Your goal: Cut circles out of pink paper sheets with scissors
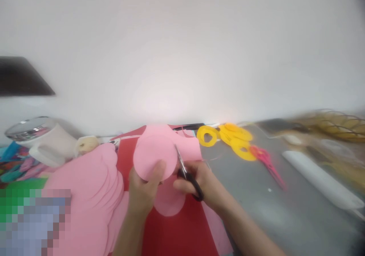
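My left hand [144,191] pinches a round pink paper disc [152,149], its thumb lying on the front face. My right hand [199,182] is wrapped round black-handled scissors [186,174], whose blades point up along the disc's right edge. Behind the disc a larger pink sheet [189,147] extends to the right; whether the two are joined I cannot tell. Another rounded pink piece [169,199] shows below the hands. Under everything lies red paper [179,233].
Stacked pink cut-outs [85,180] spread at the left, near a white mug-like container [54,145]. Yellow paper rings [207,136] and pink scissors [269,164] lie to the right on the grey table [251,206]. A long white object [322,180] sits farther right.
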Demonstrator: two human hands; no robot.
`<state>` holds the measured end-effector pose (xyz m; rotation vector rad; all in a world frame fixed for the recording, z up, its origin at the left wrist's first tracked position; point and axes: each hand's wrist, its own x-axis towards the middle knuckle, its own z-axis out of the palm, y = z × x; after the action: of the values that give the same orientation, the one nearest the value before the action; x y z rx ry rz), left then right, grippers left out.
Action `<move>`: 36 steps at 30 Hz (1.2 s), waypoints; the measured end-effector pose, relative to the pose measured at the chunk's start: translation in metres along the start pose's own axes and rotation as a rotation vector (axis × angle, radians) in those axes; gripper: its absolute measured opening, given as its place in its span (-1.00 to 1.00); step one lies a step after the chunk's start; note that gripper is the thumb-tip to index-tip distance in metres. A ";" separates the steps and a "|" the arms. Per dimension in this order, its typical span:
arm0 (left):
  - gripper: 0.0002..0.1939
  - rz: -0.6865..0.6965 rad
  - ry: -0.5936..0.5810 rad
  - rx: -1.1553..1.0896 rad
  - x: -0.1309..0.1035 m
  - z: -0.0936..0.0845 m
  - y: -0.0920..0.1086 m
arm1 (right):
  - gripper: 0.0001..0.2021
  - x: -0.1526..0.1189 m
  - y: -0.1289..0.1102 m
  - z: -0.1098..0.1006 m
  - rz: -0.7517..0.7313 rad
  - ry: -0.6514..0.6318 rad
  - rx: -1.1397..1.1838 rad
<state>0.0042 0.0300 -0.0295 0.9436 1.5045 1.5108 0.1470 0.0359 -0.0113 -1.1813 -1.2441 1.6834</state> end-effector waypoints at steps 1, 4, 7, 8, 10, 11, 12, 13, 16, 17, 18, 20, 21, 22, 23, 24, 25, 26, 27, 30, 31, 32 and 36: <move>-0.64 -0.024 0.036 -0.007 -0.001 0.001 0.001 | -0.64 0.000 0.001 0.000 0.001 0.001 -0.005; -0.52 -0.096 0.148 0.066 -0.002 0.002 0.003 | -0.61 0.002 0.002 0.000 -0.033 -0.018 -0.003; -0.55 -0.066 0.112 0.132 -0.002 0.002 0.003 | -0.65 0.003 0.001 -0.002 -0.116 -0.055 0.017; -0.54 -0.050 0.098 0.132 -0.002 0.001 0.003 | -0.64 0.003 0.001 -0.003 -0.145 -0.067 0.020; -0.53 -0.036 0.075 0.127 -0.002 0.000 0.002 | -0.61 0.003 0.001 -0.005 -0.188 -0.088 0.012; -0.52 -0.036 0.068 0.133 -0.002 0.000 0.001 | -0.60 0.004 0.002 -0.007 -0.202 -0.102 0.005; -0.52 -0.037 0.059 0.140 -0.002 0.000 0.001 | -0.59 0.004 0.002 -0.008 -0.212 -0.114 -0.004; -0.51 -0.038 0.053 0.145 -0.002 -0.001 0.001 | -0.58 0.004 0.003 -0.009 -0.218 -0.122 -0.012; -0.52 -0.030 0.043 0.138 -0.003 0.000 0.003 | -0.54 0.005 0.005 -0.010 -0.226 -0.134 -0.027; -0.54 -0.023 0.037 0.127 -0.004 0.000 0.004 | -0.53 0.005 0.005 -0.010 -0.225 -0.133 -0.027; -0.57 -0.018 0.029 0.121 -0.005 0.001 0.006 | -0.53 0.005 0.005 -0.009 -0.224 -0.131 -0.023; -0.61 -0.013 0.017 0.118 -0.007 0.002 0.009 | -0.53 0.004 0.005 -0.008 -0.223 -0.132 -0.009; -0.63 -0.015 0.018 0.119 -0.007 0.003 0.011 | -0.54 0.004 0.005 -0.008 -0.225 -0.136 -0.002; -0.65 -0.020 0.020 0.120 -0.008 0.003 0.012 | -0.55 0.004 0.004 -0.008 -0.226 -0.139 0.004; -0.66 -0.021 0.017 0.113 -0.009 0.004 0.013 | -0.55 0.004 0.005 -0.008 -0.225 -0.138 0.009; -0.68 -0.019 0.012 0.102 -0.009 0.004 0.014 | -0.55 0.004 0.005 -0.008 -0.222 -0.136 0.013; -0.70 -0.018 0.010 0.092 -0.010 0.005 0.015 | -0.56 0.004 0.005 -0.008 -0.218 -0.132 0.014; -0.71 -0.019 0.008 0.087 -0.010 0.005 0.016 | -0.55 0.004 0.006 -0.008 -0.214 -0.129 0.014; -0.72 -0.021 0.007 0.085 -0.010 0.005 0.016 | -0.55 0.004 0.006 -0.008 -0.211 -0.127 0.014; -0.74 -0.021 0.005 0.089 -0.012 0.006 0.018 | -0.54 0.005 0.006 -0.008 -0.204 -0.130 0.005; -0.76 -0.017 0.005 0.087 -0.012 0.006 0.019 | -0.54 0.005 0.006 -0.008 -0.202 -0.127 0.002; -0.77 -0.009 0.007 0.085 -0.013 0.006 0.019 | -0.53 0.005 0.005 -0.008 -0.198 -0.124 -0.002; -0.79 0.016 -0.011 0.089 -0.013 0.007 0.021 | -0.53 0.005 0.005 -0.008 -0.195 -0.127 -0.010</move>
<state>0.0150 0.0215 -0.0084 1.0157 1.5708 1.4580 0.1530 0.0416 -0.0187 -0.9380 -1.3989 1.6288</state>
